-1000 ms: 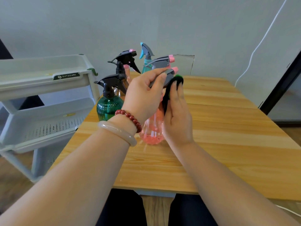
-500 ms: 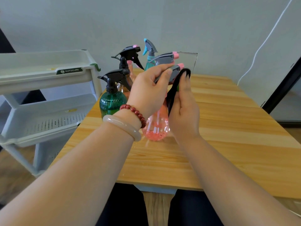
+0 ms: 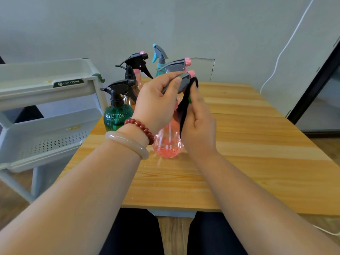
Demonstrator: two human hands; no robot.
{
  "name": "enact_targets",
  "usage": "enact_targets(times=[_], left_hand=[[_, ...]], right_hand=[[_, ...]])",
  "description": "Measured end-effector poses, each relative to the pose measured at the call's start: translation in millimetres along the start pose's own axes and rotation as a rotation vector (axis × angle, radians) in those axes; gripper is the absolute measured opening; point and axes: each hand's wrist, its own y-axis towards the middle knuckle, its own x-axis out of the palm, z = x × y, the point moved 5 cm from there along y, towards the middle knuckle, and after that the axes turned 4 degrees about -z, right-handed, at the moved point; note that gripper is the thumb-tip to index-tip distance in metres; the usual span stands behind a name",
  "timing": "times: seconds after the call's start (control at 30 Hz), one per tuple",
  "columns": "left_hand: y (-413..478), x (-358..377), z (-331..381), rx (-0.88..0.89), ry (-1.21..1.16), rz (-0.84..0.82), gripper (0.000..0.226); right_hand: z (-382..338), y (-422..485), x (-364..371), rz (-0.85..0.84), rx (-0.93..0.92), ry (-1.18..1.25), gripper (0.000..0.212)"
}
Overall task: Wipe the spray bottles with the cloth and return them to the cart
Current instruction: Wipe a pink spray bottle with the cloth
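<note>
A clear pink spray bottle (image 3: 168, 142) stands on the wooden table (image 3: 257, 144). My left hand (image 3: 156, 103) grips its grey trigger head from the left. My right hand (image 3: 198, 122) holds a dark cloth (image 3: 185, 105) against the bottle's neck and nozzle on the right side. Behind them stand a green bottle (image 3: 117, 116) with a black head, an amber bottle (image 3: 129, 100) with a black head, a teal bottle (image 3: 160, 56) and another grey-headed bottle (image 3: 176, 65). The white cart (image 3: 46, 115) is at the left of the table.
The cart has an upper tray (image 3: 44, 85) and a perforated lower shelf (image 3: 51, 142). A white cable (image 3: 287, 43) hangs down the wall at the right. A dark door frame (image 3: 316, 85) stands beyond the table's right edge.
The cloth in my right hand has slid slightly down along the bottle's neck. My left hand keeps its grip on the trigger head. The bottle stays on the table.
</note>
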Motion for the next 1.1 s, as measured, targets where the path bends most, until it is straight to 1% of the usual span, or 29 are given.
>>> enact_targets(times=[0.07, 0.17, 0.3, 0.4, 0.53, 0.6, 0.67, 0.7, 0.77, 0.8, 0.83, 0.87, 0.97, 1.0, 1.03, 1.1], left_hand=[[0, -1, 0, 0.015, 0.022, -0.019, 0.022], [0, 0, 1, 0.012, 0.0, -0.039, 0.023], [1, 0, 3, -0.001, -0.052, -0.078, 0.024], [2, -2, 3, 0.02, -0.022, -0.07, 0.024], [3, -2, 1, 0.032, -0.011, -0.06, 0.024], [3, -2, 1, 0.035, -0.004, -0.051, 0.022], [3, -3, 0, 0.023, -0.01, -0.026, 0.022], [3, -4, -2, 0.009, -0.03, -0.006, 0.024], [-1, -6, -9, -0.013, -0.11, 0.011, 0.038], [-4, -6, -16, -0.021, -0.156, 0.003, 0.045], [-9, -5, -23, -0.034, -0.185, -0.011, 0.048], [-14, -3, -31, -0.046, -0.197, -0.028, 0.046], [-27, 2, -46, -0.035, -0.147, -0.082, 0.022], [-29, 4, -50, -0.031, -0.125, -0.088, 0.018], [-30, 6, -53, -0.028, -0.109, -0.086, 0.019], [-30, 8, -60, -0.028, -0.097, -0.065, 0.023]], right_hand=[[9, -11, -1, -0.019, 0.026, -0.027, 0.051], [19, -18, -6, -0.031, 0.101, 0.008, 0.052], [9, -9, 3, 0.031, 0.068, 0.034, 0.053], [12, -15, 5, 0.026, 0.071, 0.031, 0.052], [20, -11, -7, -0.01, 0.127, 0.038, 0.051], [21, -7, -11, 0.021, 0.127, 0.044, 0.049], [28, -10, -13, 0.065, 0.166, 0.059, 0.047], [33, -14, -12, 0.075, 0.205, 0.068, 0.046], [42, -20, -10, 0.068, 0.28, 0.088, 0.046], [44, -21, -10, 0.072, 0.282, 0.087, 0.046], [44, -20, -10, 0.081, 0.261, 0.071, 0.046], [44, -20, -11, 0.09, 0.232, 0.046, 0.047], [45, -20, -14, 0.139, 0.159, -0.023, 0.048], [44, -21, -14, 0.146, 0.137, -0.021, 0.049], [42, -21, -14, 0.147, 0.099, -0.023, 0.049], [30, -21, -13, 0.137, -0.037, -0.079, 0.049]])
